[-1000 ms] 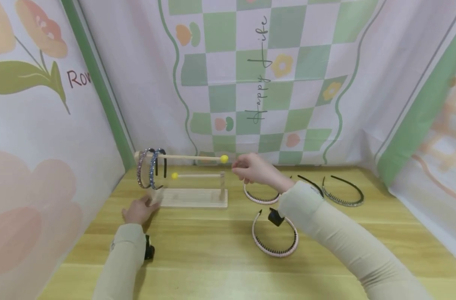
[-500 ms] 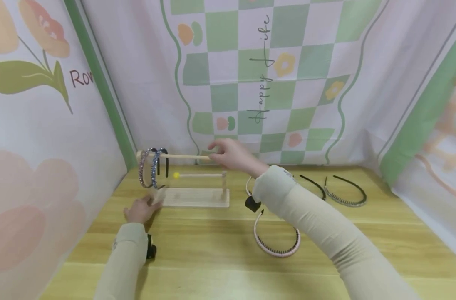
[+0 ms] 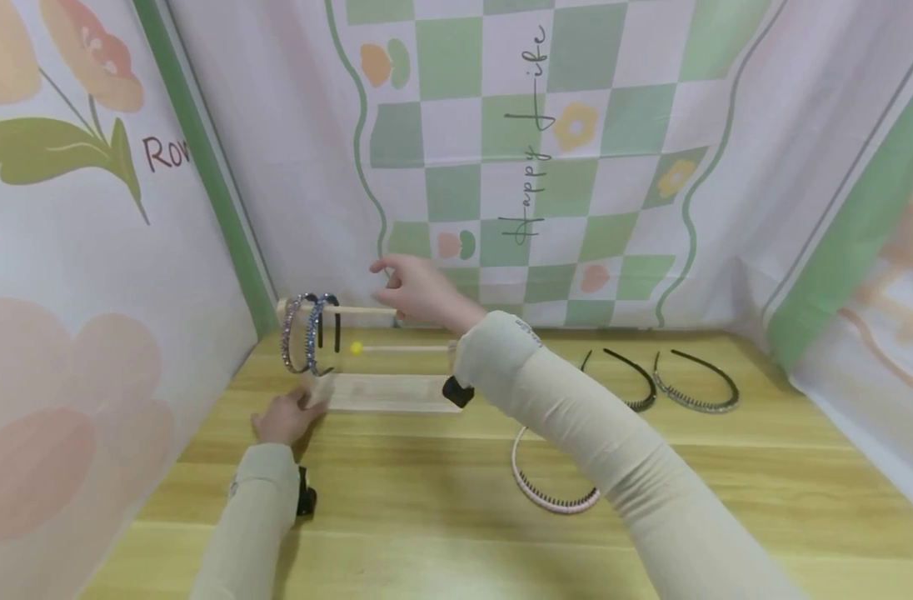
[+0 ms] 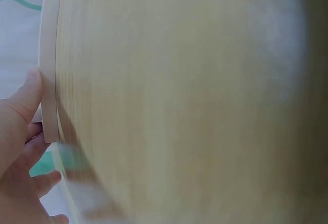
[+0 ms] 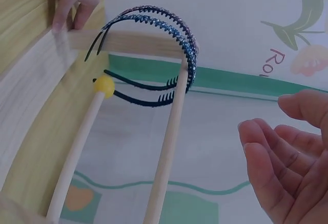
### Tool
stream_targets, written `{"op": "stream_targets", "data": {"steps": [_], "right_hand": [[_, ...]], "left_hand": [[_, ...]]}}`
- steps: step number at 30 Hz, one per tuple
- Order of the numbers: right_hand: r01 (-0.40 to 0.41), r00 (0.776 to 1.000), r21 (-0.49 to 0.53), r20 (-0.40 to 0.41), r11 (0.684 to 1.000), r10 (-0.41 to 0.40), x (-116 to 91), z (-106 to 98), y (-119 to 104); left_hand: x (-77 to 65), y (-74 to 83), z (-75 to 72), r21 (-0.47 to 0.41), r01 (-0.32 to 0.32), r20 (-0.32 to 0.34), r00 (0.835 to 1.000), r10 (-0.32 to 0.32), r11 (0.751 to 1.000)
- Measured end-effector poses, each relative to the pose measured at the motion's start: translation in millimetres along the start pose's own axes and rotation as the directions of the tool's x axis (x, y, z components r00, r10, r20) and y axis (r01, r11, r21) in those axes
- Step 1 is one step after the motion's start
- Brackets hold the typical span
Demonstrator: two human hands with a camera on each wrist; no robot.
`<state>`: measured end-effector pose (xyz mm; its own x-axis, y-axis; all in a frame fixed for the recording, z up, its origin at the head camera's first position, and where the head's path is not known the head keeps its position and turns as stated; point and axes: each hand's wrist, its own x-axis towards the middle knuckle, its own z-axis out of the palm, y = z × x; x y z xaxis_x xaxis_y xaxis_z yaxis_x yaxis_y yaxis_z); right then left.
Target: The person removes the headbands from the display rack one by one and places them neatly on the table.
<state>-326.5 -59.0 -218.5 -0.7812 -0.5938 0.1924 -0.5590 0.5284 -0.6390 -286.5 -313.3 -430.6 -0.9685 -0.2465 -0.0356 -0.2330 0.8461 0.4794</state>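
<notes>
My left hand [image 3: 284, 418] pinches the left end of the base of a wooden headband stand [image 3: 396, 393]. In the left wrist view its thumb lies on the base's edge [image 4: 48, 80], with fingers beneath. Two glittery headbands, one pinkish [image 3: 286, 337] and one blue [image 3: 311, 343], hang at the left end of the upper rod [image 3: 366, 311]. My right hand [image 3: 426, 292] hovers beside that rod, hiding its tip in the head view. The right wrist view shows its fingers loosely curled, thumb apart, holding nothing. A yellow ball [image 5: 104, 86] caps the lower rod [image 5: 77, 147].
On the wooden table [image 3: 426, 517] lie a pink headband [image 3: 554, 506], a black headband [image 3: 640, 375] and a grey glittery headband [image 3: 700, 406]. My right forearm covers the area between them and the stand. Printed curtains [image 3: 456, 125] enclose the table.
My right hand has moved left along the upper rod and upward, away from the rod's yellow tip. The left hand stays on the base, and both hung headbands keep their places.
</notes>
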Motion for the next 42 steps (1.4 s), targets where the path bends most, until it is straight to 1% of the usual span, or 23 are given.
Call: {"op": "stream_targets", "data": {"steps": [10,15,18,21,23,25,28,34,36,42], "right_hand": [[-0.014,1.000,0.018,0.023,1.000,0.014,18.4,18.0,-17.4],[-0.009,1.000,0.076,0.013,0.997,0.008,26.5,30.0,-21.2],[0.013,1.000,0.108,0.007,0.994,-0.014,30.2,37.5,-22.3],[0.031,1.000,0.095,-0.007,0.995,-0.030,32.8,45.0,-23.8],[0.037,0.999,0.062,-0.016,0.997,-0.036,33.4,49.6,-24.9],[0.031,0.999,0.039,-0.018,0.999,-0.030,34.6,54.3,-24.8],[0.017,1.000,0.057,-0.004,0.998,-0.017,35.4,60.8,-24.0],[-0.036,0.999,0.165,0.029,0.986,0.032,36.1,71.4,-20.9],[-0.050,0.999,0.178,0.028,0.983,0.046,36.9,74.9,-19.5],[-0.077,0.997,0.176,0.010,0.981,0.076,38.6,85.0,-15.7]], "left_hand": [[0.4,0.1,1.5,-0.010,-0.005,-0.005,1.000,0.005,1.000],[-0.2,0.2,0.6,-0.004,-0.002,-0.005,1.000,0.002,1.000],[-0.6,0.5,0.2,-0.001,0.000,-0.003,1.000,0.000,1.000],[-0.7,0.4,0.4,-0.003,-0.002,-0.005,1.000,0.002,1.000],[-0.1,-0.2,1.0,-0.003,-0.005,-0.006,1.000,0.005,1.000],[0.4,-0.8,1.4,-0.003,-0.008,-0.009,1.000,0.008,1.000],[0.6,-1.3,1.8,-0.004,-0.009,-0.006,1.000,0.009,1.000],[-2.1,-0.2,1.2,-0.006,-0.005,0.002,1.000,0.005,1.000],[-2.3,-0.3,1.0,-0.008,-0.003,0.006,1.000,0.004,1.000],[-0.9,-1.8,1.5,-0.012,0.001,0.005,1.000,-0.001,1.000]]}}
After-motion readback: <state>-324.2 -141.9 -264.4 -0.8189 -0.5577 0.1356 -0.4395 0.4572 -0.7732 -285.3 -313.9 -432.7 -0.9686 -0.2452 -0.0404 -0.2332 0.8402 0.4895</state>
